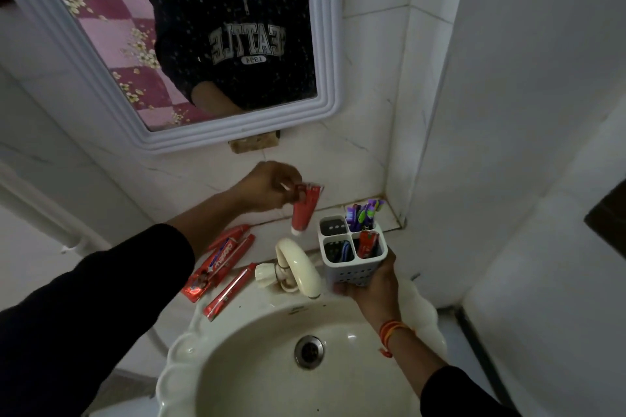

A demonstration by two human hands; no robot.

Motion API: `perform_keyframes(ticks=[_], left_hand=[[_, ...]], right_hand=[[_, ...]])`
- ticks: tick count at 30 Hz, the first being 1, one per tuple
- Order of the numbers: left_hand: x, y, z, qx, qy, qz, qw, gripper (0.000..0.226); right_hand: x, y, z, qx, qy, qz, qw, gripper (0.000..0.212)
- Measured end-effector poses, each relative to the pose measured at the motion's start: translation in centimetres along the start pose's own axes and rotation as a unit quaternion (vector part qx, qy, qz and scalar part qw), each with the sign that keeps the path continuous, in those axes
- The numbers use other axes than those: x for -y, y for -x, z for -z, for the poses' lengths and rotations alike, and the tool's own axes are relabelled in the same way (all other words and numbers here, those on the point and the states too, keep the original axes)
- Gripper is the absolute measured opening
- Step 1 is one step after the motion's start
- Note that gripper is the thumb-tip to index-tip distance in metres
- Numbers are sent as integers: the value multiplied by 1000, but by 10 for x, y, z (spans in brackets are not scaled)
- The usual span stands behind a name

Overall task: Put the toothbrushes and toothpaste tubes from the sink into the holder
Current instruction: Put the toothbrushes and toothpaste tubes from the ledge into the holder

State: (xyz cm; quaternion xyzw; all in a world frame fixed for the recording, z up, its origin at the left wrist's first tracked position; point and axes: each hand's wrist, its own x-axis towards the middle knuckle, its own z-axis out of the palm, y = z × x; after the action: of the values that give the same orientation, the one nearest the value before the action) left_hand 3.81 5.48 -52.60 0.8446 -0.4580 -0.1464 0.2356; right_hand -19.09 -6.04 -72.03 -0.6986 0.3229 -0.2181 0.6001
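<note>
Big cream washbasin [210, 342] fills the foreground, its bowl bare, the curved tap [299, 266] standing at the back rim. Left of the tap, on the ledge, several red toothpaste tubes [216, 262] lie in a loose heap, not yet put away. Now the white four-compartment holder [352, 252]: the right hand [371, 284] wraps around its perforated body from below, lifting it off the sink and tilting it a touch toward the person. Toothbrushes [364, 211] fill the far-right cell, one red tube pokes from the near-right cell, something blue sits in the near-left, and the far-left cell looks vacant. And the left hand [271, 186] pinches a short red toothpaste tube [304, 210] by its crimped end, cap hanging down, just left of and above the holder. For a clean drop, I'd say bring that cap over the vacant far-left cell, keep the tube hanging straight, keep the holder level, and let it slide in rather than drop; the rim dividers could catch the cap.
</note>
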Motion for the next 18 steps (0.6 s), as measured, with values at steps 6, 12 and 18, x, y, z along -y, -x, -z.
perform_keyframes(ticks=[6,12,18], left_hand=[[-62,12,17,-159,109,-72,979,25],[-102,16,-31,-156,91,-100,978,22],[-101,19,-76,-64,21,-5,998,24]], right_hand=[[4,0,2,2,25,14,1000,106],[7,0,5,22,-2,27,999,112],[9,-1,7,31,1,35,999,113]])
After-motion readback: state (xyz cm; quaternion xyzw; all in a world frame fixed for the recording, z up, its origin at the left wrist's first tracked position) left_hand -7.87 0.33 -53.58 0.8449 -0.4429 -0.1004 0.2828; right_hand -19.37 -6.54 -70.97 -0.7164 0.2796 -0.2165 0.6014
